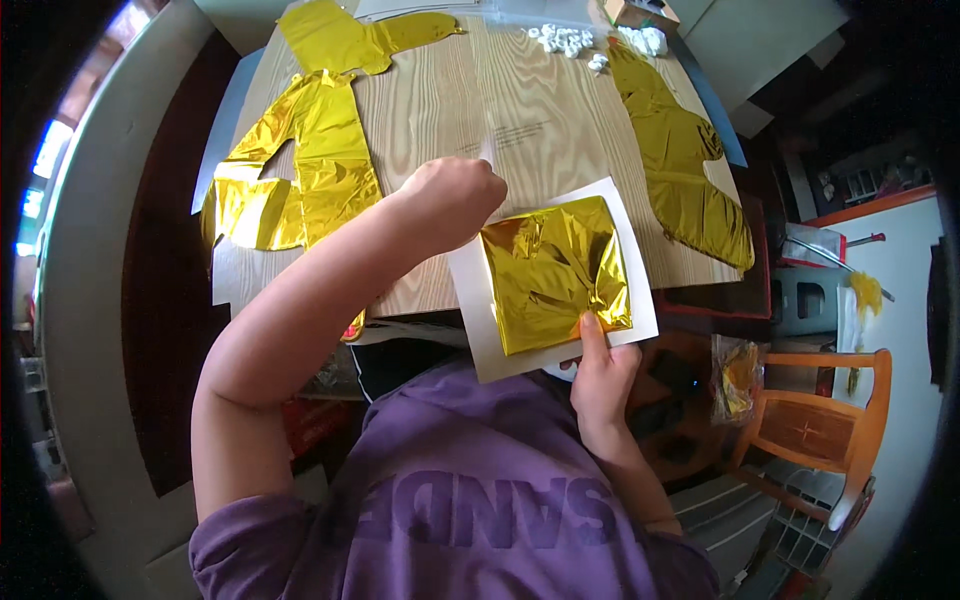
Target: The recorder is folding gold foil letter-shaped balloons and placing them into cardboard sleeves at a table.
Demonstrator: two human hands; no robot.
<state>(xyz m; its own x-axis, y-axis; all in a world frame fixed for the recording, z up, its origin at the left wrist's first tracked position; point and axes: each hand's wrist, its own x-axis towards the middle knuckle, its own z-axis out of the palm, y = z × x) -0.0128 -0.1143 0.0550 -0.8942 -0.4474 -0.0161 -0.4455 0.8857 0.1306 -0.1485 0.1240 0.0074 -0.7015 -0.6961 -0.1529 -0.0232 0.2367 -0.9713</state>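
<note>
A folded square of gold foil (552,272) lies on a white card (471,290), which sticks out over the near edge of a wooden table (450,110). My right hand (598,372) pinches the card's lower right corner, thumb pressing on the foil. My left hand (452,195) is closed above the card's upper left corner, gripping a thin clear film (489,150) that rises from it. The film is hard to make out.
Flat gold foil balloons lie on the table at the left (300,165), the top (350,38) and the right (685,165). Small white pieces (570,40) sit at the far edge. A wooden chair (825,425) stands to the right, beside a bag (738,378).
</note>
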